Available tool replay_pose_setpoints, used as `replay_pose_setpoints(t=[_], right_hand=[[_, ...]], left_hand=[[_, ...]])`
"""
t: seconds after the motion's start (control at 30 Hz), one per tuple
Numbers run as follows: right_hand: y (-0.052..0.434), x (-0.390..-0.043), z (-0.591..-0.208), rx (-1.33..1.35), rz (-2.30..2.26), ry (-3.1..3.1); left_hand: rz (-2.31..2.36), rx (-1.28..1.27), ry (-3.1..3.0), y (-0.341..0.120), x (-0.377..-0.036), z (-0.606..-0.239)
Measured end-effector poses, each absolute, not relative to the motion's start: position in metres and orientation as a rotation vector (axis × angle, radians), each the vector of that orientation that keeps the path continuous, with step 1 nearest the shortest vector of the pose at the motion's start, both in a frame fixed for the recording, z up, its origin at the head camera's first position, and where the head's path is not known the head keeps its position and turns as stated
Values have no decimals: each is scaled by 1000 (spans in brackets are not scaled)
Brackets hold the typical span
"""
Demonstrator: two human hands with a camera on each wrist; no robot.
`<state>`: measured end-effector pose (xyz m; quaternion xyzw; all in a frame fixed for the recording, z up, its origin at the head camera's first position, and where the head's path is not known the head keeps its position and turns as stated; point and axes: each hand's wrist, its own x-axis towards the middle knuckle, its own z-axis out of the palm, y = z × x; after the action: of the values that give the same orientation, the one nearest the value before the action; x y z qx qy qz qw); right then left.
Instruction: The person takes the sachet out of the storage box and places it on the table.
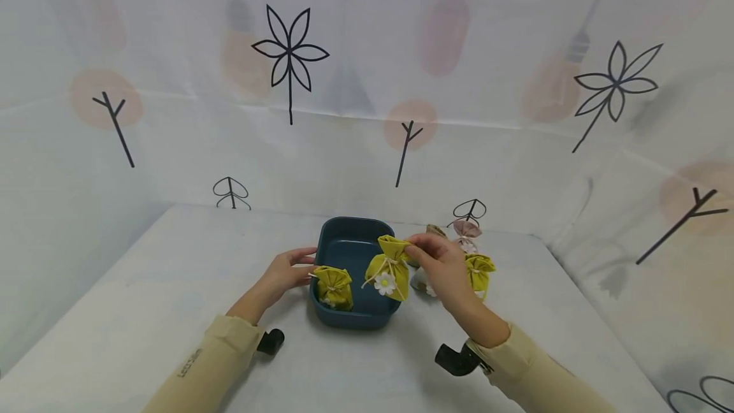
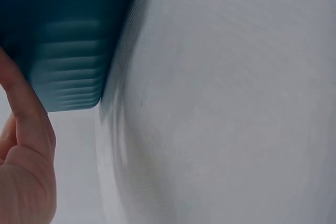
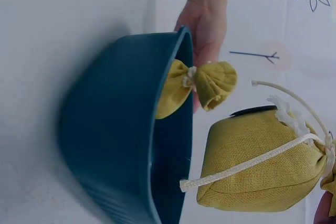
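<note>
The daisy-trimmed yellow sachet [image 1: 390, 271] hangs over the teal tray [image 1: 350, 244], pinched by its gathered top in the right hand [image 1: 444, 266]. Placing seems underway; lowering beside the sachet at seven o'clock [image 1: 334, 285] looks next. The left hand [image 1: 285, 273], fingers straight, steadies the tray's nine o'clock wall.

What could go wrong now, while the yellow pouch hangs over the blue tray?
1. The right hand pinches only the gathered top of the yellow pouch, so it might slip and land badly.
2. A second pouch already leans at the blue tray's near rim; a bump could tip it out.
3. The left hand touches the tray lightly, so the tray may slide.
</note>
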<state>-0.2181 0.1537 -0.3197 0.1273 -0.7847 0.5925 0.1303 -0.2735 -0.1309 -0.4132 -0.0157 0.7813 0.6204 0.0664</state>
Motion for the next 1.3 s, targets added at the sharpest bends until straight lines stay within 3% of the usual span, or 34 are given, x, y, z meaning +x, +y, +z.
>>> replay_pose_setpoints(t=[1.3], right_hand=[[216, -191, -355, 237, 1578, -2239]], left_hand=[[1892, -70, 2344, -130, -274, -414]])
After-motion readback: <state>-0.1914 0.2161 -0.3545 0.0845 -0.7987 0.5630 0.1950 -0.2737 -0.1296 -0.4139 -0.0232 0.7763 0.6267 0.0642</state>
